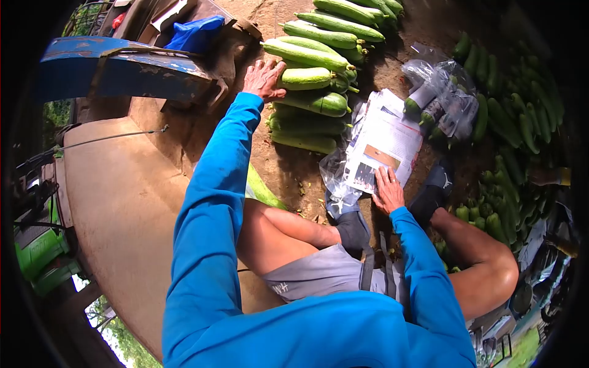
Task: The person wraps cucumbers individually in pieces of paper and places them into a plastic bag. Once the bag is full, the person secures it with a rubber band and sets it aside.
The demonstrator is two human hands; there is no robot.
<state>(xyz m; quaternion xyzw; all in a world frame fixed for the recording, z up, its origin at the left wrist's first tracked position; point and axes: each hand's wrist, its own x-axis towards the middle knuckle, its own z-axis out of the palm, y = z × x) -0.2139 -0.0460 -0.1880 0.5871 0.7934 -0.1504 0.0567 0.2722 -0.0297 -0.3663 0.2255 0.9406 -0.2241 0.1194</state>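
My left hand is at the near end of a pale green gourd in a stacked pile. Its fingers curl over that end, and the thumb lies below. Darker long gourds lie lower in the same pile. My right hand rests flat on a stack of printed newspaper sheets, fingers stretched out. Clear plastic pokes out from under the paper's left side. Another gourd lies beside my left leg, partly hidden by it.
Paper-wrapped gourds in clear plastic bags lie right of the newspaper. A large heap of green gourds spreads along the right. To the left stand a worn blue metal beam and a broad tan panel. Another person's hand shows at far right.
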